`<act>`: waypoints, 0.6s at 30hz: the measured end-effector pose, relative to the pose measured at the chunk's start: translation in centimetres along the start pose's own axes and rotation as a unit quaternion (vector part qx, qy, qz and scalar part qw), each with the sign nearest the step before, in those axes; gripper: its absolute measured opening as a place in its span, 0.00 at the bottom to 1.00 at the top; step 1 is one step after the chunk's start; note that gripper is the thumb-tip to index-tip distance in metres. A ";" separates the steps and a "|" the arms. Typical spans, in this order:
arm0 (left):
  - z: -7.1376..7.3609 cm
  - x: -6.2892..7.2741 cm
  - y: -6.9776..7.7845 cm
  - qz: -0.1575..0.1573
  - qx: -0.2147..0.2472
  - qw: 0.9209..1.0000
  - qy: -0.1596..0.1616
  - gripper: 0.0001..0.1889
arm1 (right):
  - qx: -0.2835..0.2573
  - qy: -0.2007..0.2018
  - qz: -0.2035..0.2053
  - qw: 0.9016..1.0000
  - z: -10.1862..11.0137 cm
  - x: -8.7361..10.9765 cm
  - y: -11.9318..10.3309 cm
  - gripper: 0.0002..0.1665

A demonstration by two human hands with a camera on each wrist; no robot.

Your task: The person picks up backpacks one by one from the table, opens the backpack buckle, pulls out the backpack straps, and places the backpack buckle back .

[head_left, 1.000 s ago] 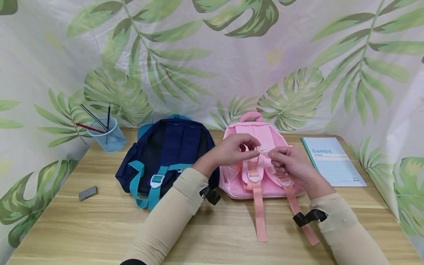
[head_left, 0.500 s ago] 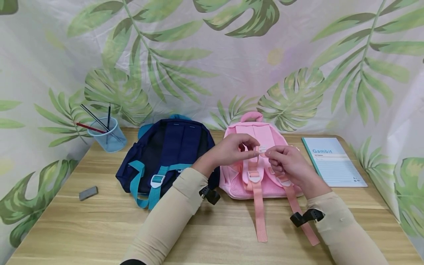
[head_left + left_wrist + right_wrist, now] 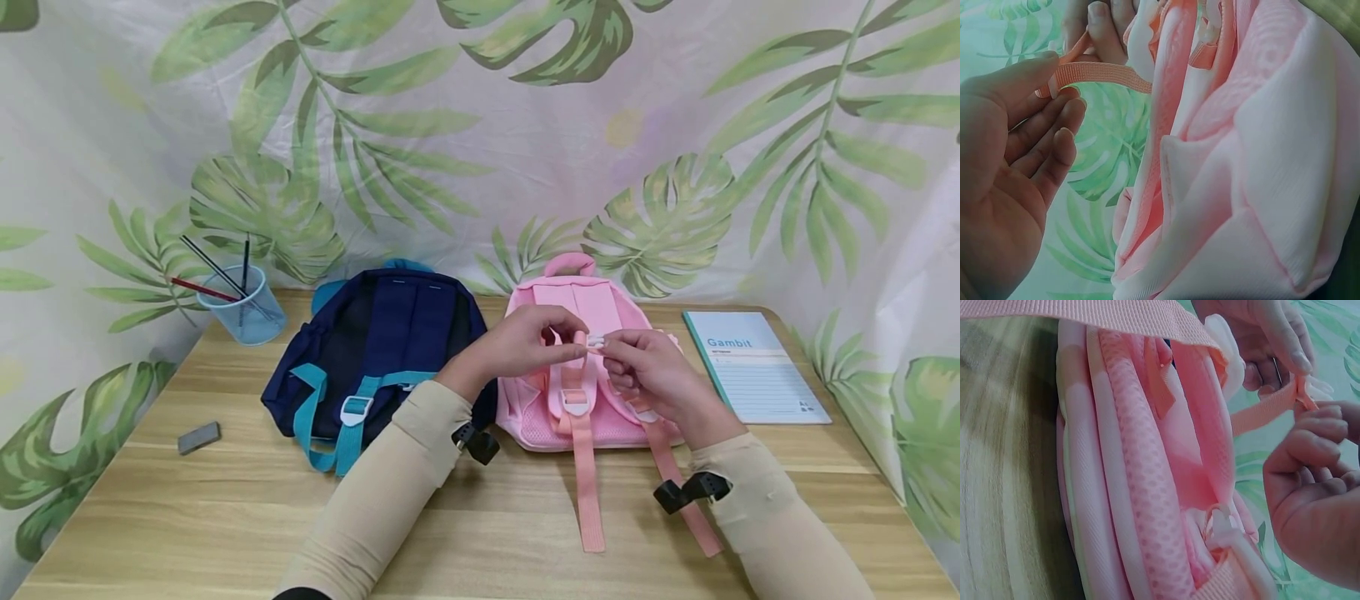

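A pink backpack (image 3: 585, 298) lies on the table with its shoulder straps facing up. Above it, my left hand (image 3: 528, 337) pinches the peach chest strap (image 3: 1107, 72) at a small white buckle (image 3: 595, 340). My right hand (image 3: 656, 371) pinches the buckle's right side with thumb and forefinger, its other fingers curled. In the left wrist view the strap runs from the left fingers to a shoulder strap. Seen from the right wrist, both hands meet at the white buckle; the fingertips hide part of it. Two peach webbing tails (image 3: 588, 492) hang toward the front.
Left of the pink bag lies a navy backpack (image 3: 390, 325) with teal straps. A blue mesh cup (image 3: 251, 317) holding pencils stands at the back left, and a grey eraser (image 3: 199, 438) lies nearer. A notebook (image 3: 761, 367) rests at the right.
My right hand has shifted slightly left, closer to my left hand at the white buckle. The left hand stays almost in place, and the bags have not visibly moved.
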State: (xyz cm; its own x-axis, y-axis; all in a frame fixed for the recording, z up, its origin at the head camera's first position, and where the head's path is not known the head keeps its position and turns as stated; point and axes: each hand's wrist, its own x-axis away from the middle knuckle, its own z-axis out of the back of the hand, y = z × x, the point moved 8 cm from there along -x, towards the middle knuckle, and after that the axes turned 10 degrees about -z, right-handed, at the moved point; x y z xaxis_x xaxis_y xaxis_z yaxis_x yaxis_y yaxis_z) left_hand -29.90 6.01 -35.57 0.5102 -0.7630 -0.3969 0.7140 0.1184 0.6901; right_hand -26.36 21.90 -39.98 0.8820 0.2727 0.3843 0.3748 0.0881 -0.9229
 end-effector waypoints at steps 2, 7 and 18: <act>0.1 0.0 0.1 -0.003 -0.001 1.000 0.003 0.10 | -0.009 -0.005 -0.004 1.000 0.2 0.1 0.1 0.12; 0.3 0.0 0.2 -0.004 -0.004 1.000 0.007 0.10 | -0.040 -0.018 -0.014 0.999 0.7 0.1 0.5 0.15; 0.2 0.0 0.0 -0.001 0.007 1.000 0.006 0.11 | -0.055 -0.038 0.004 0.998 0.7 0.1 0.6 0.16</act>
State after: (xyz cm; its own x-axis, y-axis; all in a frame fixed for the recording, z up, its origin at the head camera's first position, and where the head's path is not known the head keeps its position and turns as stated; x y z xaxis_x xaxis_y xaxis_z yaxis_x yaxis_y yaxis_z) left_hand -29.98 5.94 -35.43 0.5147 -0.7554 -0.4056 0.7081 0.1079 0.6978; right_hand -26.28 22.61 -40.52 0.8620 0.3461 0.3705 0.4012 -0.0187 -0.9158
